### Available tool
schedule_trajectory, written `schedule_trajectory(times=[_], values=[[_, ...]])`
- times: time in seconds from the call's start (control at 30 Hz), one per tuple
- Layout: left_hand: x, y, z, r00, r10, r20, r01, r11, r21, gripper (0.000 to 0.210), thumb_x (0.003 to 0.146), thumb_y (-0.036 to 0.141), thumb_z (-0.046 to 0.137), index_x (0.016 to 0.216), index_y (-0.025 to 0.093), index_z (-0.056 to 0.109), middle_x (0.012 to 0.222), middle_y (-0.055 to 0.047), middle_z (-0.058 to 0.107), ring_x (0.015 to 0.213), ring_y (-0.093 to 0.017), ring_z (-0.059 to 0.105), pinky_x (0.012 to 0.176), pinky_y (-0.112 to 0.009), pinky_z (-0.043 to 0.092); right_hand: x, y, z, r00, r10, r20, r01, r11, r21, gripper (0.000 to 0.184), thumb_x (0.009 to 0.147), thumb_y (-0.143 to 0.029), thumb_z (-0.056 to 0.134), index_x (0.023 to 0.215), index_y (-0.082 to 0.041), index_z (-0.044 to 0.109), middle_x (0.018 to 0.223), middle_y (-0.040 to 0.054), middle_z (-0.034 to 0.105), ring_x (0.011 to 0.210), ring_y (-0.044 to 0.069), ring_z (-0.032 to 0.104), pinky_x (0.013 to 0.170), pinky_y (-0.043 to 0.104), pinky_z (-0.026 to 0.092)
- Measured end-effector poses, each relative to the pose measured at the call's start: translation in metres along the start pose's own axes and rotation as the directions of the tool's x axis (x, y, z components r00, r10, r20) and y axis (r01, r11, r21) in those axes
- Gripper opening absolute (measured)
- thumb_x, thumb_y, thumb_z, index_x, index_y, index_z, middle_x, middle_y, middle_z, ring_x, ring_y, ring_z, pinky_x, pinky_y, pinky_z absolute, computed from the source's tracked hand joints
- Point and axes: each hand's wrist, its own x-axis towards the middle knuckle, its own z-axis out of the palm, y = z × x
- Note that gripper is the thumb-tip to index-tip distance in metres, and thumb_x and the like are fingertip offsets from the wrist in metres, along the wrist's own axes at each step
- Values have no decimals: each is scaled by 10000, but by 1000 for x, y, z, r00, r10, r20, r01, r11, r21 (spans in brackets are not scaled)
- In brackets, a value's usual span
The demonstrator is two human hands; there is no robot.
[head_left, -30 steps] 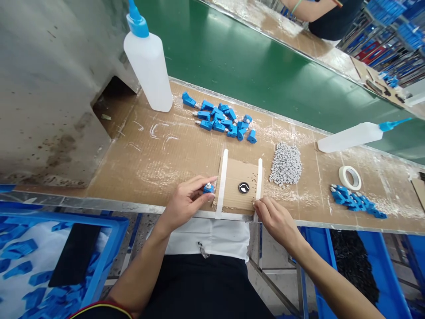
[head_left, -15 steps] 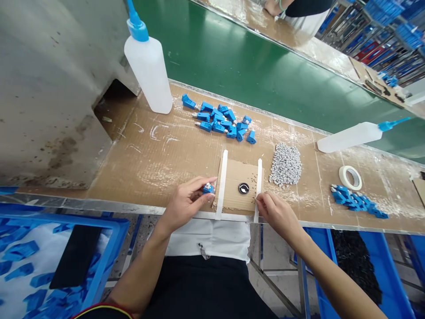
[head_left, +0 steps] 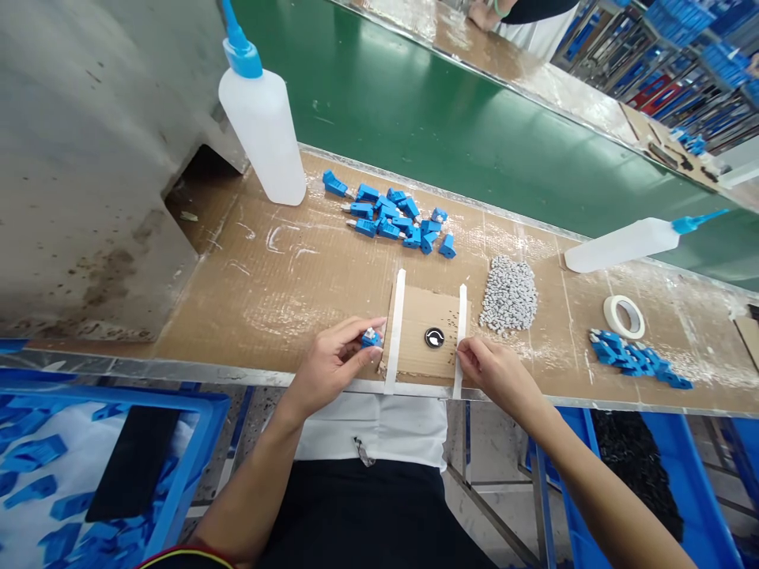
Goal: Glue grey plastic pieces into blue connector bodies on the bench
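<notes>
Between the thumb and fingers of my left hand is a small blue plastic part with a whitish piece on top. My right hand is pinched closed at the right tape strip; whatever its fingertips hold is too small to make out. Between my hands lies a cardboard square, with another tape strip down its left side. A small round black dish with something white in it sits on the square. Tiny dark bits are scattered beside the right strip.
Several blue parts lie behind the square, more at right near a tape roll. Grey pellets are heaped nearby. One white bottle stands; another lies down. Blue bins flank me. Across the green belt is another person's hand.
My right hand has shifted very slightly along the right tape strip, still pinched. My left hand keeps the blue plastic part in the same place. The whole view has tilted a little.
</notes>
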Motion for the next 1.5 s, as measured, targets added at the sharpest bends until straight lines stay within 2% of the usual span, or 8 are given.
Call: schedule_trajectory(times=[0.23,0.43,0.63,0.9,1.03,1.3,1.4,1.5], values=[[0,0,0,1000,3,1,-3,1000,-16,353,933,345,699,1242,187,764,1057,-90,732,832,-161,677,697,-234,589,3,-4,-3,997,-77,-16,76,995,-64,228,961,-83,451,799,-215,542,632,-13,571,520,139,520,530,266,360],[-1,-2,0,1000,3,0,-3,1000,-16,346,940,339,693,1247,193,760,1056,-82,722,830,-153,670,692,-225,584,-3,-15,-2,983,-156,-95,131,964,-230,310,1032,-92,388,793,-209,548,672,3,556,550,143,507,535,275,366],[-1,-1,0,1000,10,3,-10,1000,-13,338,942,340,692,1242,200,761,1062,-80,725,821,-151,671,692,-228,583,-6,-18,-1,974,-190,-123,156,957,-244,320,1065,-118,376,819,-216,556,694,8,553,598,155,519,582,280,398],[-1,-4,0,1000,23,1,-23,1000,-15,354,944,357,695,1255,200,756,1062,-85,728,824,-155,672,700,-235,587,-6,-8,-2,986,-155,-67,148,983,-108,252,1035,-110,416,850,-215,552,723,8,591,593,145,561,563,261,415],[-1,-4,0,1000,19,2,-19,999,-26,350,941,354,702,1249,199,761,1065,-87,728,834,-158,676,704,-235,590,-2,-7,-4,985,-162,-63,155,983,-100,261,1032,-115,413,824,-219,531,700,7,584,580,149,565,563,264,427],[1,1,-1,1000,-11,5,12,977,-213,319,882,318,786,1174,190,801,982,-67,730,876,-162,699,745,-233,607,0,-2,-8,987,-162,-18,161,986,-40,245,1009,-112,431,810,-229,516,686,0,584,564,149,580,535,267,415],[2,1,-1,1000,-20,5,20,964,-265,282,836,362,837,1048,175,831,924,-64,728,811,-151,690,707,-227,602,2,-10,-15,987,-137,-82,139,990,26,235,1002,-122,440,812,-233,520,664,-13,576,533,138,554,512,262,408],[2,1,1,1000,-30,0,29,951,-309,302,784,413,882,952,167,833,889,-65,738,788,-156,698,690,-233,603,11,-36,-20,976,-46,-213,92,973,212,163,989,-133,512,866,-231,551,688,-22,617,556,122,583,537,240,451]])
